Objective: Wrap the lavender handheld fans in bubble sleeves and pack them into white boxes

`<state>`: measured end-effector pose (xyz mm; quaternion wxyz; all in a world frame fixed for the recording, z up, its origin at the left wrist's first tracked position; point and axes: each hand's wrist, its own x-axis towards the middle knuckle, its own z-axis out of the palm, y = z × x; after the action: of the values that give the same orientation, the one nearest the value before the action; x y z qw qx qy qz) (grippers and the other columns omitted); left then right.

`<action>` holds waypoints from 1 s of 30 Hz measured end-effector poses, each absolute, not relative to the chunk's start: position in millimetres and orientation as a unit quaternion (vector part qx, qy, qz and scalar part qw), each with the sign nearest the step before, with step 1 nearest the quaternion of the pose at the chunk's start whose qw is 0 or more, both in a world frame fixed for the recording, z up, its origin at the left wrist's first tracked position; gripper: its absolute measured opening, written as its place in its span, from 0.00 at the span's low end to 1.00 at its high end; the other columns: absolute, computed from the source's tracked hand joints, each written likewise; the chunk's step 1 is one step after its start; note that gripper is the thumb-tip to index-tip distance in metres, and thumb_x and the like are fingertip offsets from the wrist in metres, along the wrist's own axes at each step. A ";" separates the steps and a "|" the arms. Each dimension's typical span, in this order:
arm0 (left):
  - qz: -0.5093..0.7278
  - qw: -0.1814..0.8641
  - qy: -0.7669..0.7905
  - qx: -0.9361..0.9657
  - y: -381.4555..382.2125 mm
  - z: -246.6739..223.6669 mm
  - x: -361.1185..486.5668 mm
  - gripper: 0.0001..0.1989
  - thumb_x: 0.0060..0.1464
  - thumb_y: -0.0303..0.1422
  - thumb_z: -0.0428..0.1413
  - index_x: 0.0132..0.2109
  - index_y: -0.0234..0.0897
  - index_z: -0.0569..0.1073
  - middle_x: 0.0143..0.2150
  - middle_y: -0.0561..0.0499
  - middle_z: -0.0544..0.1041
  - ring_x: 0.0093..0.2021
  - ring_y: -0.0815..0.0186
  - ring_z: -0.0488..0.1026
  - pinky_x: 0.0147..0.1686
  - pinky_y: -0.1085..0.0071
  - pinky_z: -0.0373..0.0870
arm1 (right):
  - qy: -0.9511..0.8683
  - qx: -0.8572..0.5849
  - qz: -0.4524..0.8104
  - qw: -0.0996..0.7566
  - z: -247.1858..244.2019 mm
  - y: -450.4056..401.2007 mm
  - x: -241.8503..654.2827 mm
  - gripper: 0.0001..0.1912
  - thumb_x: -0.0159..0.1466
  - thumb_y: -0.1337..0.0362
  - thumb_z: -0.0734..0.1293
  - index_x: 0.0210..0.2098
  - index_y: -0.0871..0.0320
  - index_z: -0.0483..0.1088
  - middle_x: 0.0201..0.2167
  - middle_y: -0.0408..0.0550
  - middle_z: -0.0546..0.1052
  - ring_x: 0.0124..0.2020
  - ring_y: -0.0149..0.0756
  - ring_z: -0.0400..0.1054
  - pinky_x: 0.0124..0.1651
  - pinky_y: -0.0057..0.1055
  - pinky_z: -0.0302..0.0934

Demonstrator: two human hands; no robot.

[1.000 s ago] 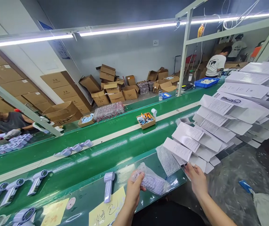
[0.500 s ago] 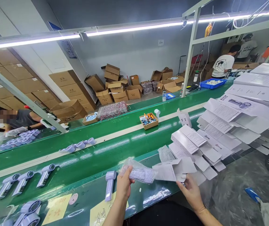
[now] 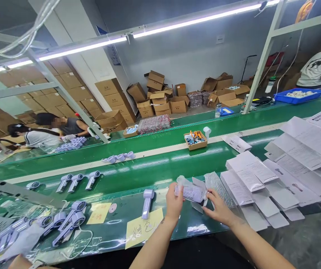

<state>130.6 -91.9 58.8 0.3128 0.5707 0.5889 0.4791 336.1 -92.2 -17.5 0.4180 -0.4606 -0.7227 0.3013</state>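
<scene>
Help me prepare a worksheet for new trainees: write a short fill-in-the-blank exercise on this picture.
1. The ____ hand grips the wrapped item, while the right hand holds the box.
2. The large tray at the far right is coloured ____.
3. The handwritten sheet beside the left forearm is coloured ____.

Missing words: left; blue; yellow.

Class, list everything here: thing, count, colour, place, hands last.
Wrapped device: 1, lilac, centre
Open carton: 1, white, centre
Stacked cartons: many, white, right
Bubble wrap: uncounted, clear, right
Devices: many, lilac, mostly left
Notes: several, yellow, foreground
Bench: 1, green, foreground
Belt: 1, green, middle
Small box: 1, brown, middle
Large tray: 1, blue, right
Boxes: many, brown, background
People: several, mostly white tops, background
Left hand: 1, bare, centre
Right hand: 1, bare, centre
</scene>
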 end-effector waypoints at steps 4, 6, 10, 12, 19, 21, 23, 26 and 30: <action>0.263 0.129 0.574 0.765 -94.6 57.2 146.0 0.13 0.58 0.31 0.46 0.48 0.33 0.69 0.46 0.41 0.70 0.46 0.61 0.69 0.47 0.64 0.68 | -0.718 -0.459 0.305 0.424 -26.8 -93.1 326.7 0.24 0.53 0.57 0.71 0.47 0.58 0.67 0.53 0.56 0.61 0.58 0.44 0.57 0.62 0.43 0.52; 0.149 0.101 0.566 0.804 -91.1 62.2 156.9 0.14 0.55 0.29 0.48 0.49 0.32 0.69 0.45 0.40 0.70 0.46 0.58 0.68 0.46 0.62 0.68 | -0.708 -0.469 0.306 0.430 -32.2 -94.7 326.4 0.23 0.55 0.58 0.70 0.47 0.59 0.66 0.53 0.57 0.60 0.58 0.45 0.56 0.62 0.45 0.51; 0.103 0.063 0.495 0.860 -87.1 63.7 163.0 0.23 0.54 0.45 0.53 0.54 0.37 0.69 0.55 0.37 0.65 0.58 0.46 0.60 0.54 0.46 0.60 | -0.690 -0.477 0.325 0.436 -40.5 -97.2 330.9 0.25 0.54 0.60 0.70 0.50 0.59 0.64 0.54 0.56 0.61 0.57 0.45 0.58 0.59 0.46 0.57; 0.088 0.041 0.435 0.895 -87.5 55.8 159.0 0.33 0.49 0.54 0.56 0.60 0.48 0.64 0.63 0.39 0.58 0.64 0.40 0.49 0.57 0.37 0.50 | -0.679 -0.483 0.335 0.440 -41.9 -97.1 332.5 0.31 0.53 0.61 0.70 0.55 0.58 0.60 0.55 0.56 0.61 0.59 0.46 0.57 0.59 0.46 0.57; 0.091 0.008 0.376 0.922 -79.9 26.2 152.4 0.24 0.59 0.42 0.50 0.61 0.50 0.61 0.66 0.44 0.57 0.67 0.42 0.46 0.59 0.31 0.38 | -0.665 -0.502 0.353 0.425 -24.2 -91.9 335.7 0.31 0.54 0.62 0.68 0.56 0.58 0.57 0.56 0.56 0.63 0.58 0.44 0.59 0.59 0.42 0.58; 0.116 -0.016 0.348 0.930 -76.0 18.0 153.0 0.25 0.62 0.41 0.45 0.64 0.44 0.56 0.60 0.43 0.65 0.67 0.47 0.48 0.61 0.32 0.35 | -0.651 -0.525 0.368 0.405 -18.8 -90.9 333.9 0.30 0.55 0.61 0.67 0.55 0.58 0.57 0.53 0.56 0.66 0.54 0.44 0.63 0.57 0.41 0.59; 0.116 -0.055 0.309 0.942 -69.8 8.9 156.3 0.21 0.63 0.37 0.43 0.61 0.38 0.62 0.52 0.42 0.71 0.64 0.51 0.54 0.62 0.35 0.34 | -0.641 -0.549 0.380 0.379 -14.8 -91.2 332.2 0.28 0.53 0.64 0.66 0.53 0.58 0.58 0.50 0.56 0.68 0.52 0.45 0.64 0.56 0.42 0.58; 0.126 -0.118 0.254 0.952 -55.2 -0.5 167.6 0.13 0.62 0.35 0.44 0.48 0.39 0.71 0.43 0.46 0.74 0.55 0.53 0.63 0.61 0.37 0.40 | -0.668 -0.544 0.406 0.305 2.4 -90.5 341.0 0.34 0.47 0.71 0.64 0.55 0.59 0.60 0.53 0.58 0.68 0.54 0.47 0.64 0.57 0.40 0.57; 0.202 -0.169 0.234 0.936 -32.6 -5.2 179.8 0.08 0.58 0.40 0.52 0.39 0.41 0.70 0.33 0.51 0.73 0.38 0.61 0.68 0.46 0.56 0.61 | -0.760 -0.500 0.400 0.116 85.3 -49.8 385.1 0.36 0.46 0.67 0.70 0.55 0.50 0.67 0.47 0.52 0.74 0.45 0.49 0.70 0.43 0.35 0.62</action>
<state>179.8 -32.6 -5.2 -0.1695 0.9358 0.2344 0.2017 385.1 -49.8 85.3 0.1163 -0.4995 -0.7597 0.3997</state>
